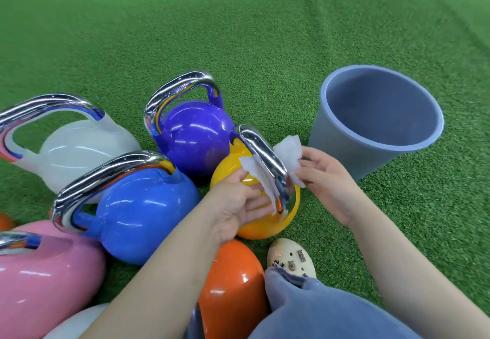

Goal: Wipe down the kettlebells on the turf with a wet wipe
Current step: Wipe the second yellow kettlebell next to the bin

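A yellow kettlebell point(233, 171) with a chrome handle point(261, 150) stands on the green turf point(238, 33) near the middle. A white wet wipe point(289, 150) is draped through and over that handle. My left hand point(238, 206) lies on the yellow ball under the handle and pinches the wipe's left end. My right hand point(326, 179) pinches the wipe's right end beside the handle. Around it stand a purple kettlebell point(193, 137), a blue one point(140, 214), a white one point(79, 153), a pink one point(47, 280) and an orange one point(230, 285).
A grey-blue plastic bin point(344, 153) stands open on the turf just right of the yellow kettlebell. My cream clog point(289, 259) and grey trouser leg point(318, 312) are at the bottom. Bare turf stretches beyond the kettlebells.
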Available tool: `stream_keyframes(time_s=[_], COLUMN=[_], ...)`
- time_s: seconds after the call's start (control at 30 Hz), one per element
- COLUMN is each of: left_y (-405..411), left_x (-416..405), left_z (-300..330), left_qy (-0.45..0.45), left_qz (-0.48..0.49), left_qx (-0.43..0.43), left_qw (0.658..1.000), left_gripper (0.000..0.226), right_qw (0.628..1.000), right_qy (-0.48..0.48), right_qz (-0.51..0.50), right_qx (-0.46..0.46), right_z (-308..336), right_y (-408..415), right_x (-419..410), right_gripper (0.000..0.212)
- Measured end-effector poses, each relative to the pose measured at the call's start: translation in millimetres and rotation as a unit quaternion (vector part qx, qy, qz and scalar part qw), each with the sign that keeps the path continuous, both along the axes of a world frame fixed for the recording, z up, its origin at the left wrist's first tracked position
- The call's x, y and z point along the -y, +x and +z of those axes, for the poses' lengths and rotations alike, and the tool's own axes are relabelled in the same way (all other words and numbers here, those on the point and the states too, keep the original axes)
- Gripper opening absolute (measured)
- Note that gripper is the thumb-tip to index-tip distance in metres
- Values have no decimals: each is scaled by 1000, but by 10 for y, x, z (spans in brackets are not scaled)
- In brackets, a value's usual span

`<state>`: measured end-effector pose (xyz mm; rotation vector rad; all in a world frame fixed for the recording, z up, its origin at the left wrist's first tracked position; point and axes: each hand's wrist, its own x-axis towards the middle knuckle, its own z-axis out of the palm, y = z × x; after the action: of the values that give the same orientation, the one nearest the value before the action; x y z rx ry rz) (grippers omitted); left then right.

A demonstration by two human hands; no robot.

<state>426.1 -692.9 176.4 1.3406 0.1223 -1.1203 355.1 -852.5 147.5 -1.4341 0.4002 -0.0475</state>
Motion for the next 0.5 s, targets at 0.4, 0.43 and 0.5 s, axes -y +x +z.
stream_keyframes(time_s=[0.4, 0.43, 0.5], left_y=[-57, -71, -97], left_x=[191, 211, 239], left_z=[-76, -96, -123], left_qy=[69, 71, 60], left_qz=[52, 56, 69], left_qx=[121, 137, 150], left_qw=[989, 986, 985], left_gripper=[27, 25, 22], right_qw=[978, 975, 967], right_qy=[-181, -201, -243], right_qz=[-102, -95, -79], right_qx=[-9, 0, 10], right_z=[-154, -138, -99], right_y=[-92, -100, -112], right_x=[-174, -190, -226], right_gripper=[30, 27, 23])
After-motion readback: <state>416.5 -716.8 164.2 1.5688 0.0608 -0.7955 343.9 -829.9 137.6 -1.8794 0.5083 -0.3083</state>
